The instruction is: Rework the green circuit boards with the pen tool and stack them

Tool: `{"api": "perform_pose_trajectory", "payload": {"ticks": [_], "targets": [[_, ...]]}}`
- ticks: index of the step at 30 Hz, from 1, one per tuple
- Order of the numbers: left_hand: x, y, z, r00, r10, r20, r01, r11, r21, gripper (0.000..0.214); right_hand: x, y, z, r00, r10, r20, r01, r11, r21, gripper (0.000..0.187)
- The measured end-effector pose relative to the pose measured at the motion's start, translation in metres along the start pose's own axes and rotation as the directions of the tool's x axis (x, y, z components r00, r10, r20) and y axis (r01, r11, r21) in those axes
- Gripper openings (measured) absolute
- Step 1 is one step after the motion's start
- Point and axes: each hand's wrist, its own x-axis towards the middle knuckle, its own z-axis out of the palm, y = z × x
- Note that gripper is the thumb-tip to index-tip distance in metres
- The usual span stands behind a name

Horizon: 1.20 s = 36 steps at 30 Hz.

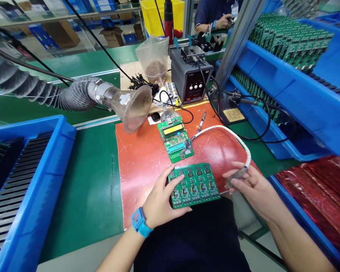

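Observation:
My left hand (166, 196) grips a green circuit board (197, 189) by its left end, with fingers over the top face. Several small digit displays run along the board's far edge. In my right hand (248, 183) is a grey connector (238, 175) on the end of a white sleeved cable (232, 132), held just right of the board and apart from it. That cable runs back to a green tester board (174, 139) with a lit yellow screen and a blue socket, lying on the red mat (147, 158).
A clear funnel on a grey hose (136, 109) hangs at the left. Behind the mat stand a soldering station (191, 75) and an iron holder (232, 113). Blue trays (294, 79) of boards are at the right, another blue tray (53, 151) at the left. A co-worker's hand (223, 22) shows at the back.

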Motion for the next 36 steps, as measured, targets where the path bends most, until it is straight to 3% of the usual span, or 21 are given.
{"api": "perform_pose_trajectory", "payload": {"ticks": [8, 23, 36], "targets": [[0.003, 0.001, 0.003, 1.000, -0.006, -0.024, 0.006, 1.000, -0.010, 0.084, -0.007, 0.015, 0.028, 0.959, -0.281, -0.025, 0.277, 0.956, -0.100, 0.024], [0.003, 0.001, 0.002, 1.000, 0.003, -0.018, -0.003, 1.000, -0.012, 0.084, -0.007, 0.027, 0.028, 0.908, -0.417, 0.036, 0.418, 0.895, -0.157, 0.018], [0.004, 0.001, 0.003, 1.000, 0.004, -0.023, -0.004, 1.000, -0.017, 0.084, -0.003, 0.031, 0.023, 0.880, -0.460, 0.117, 0.471, 0.813, -0.343, 0.021]]}}
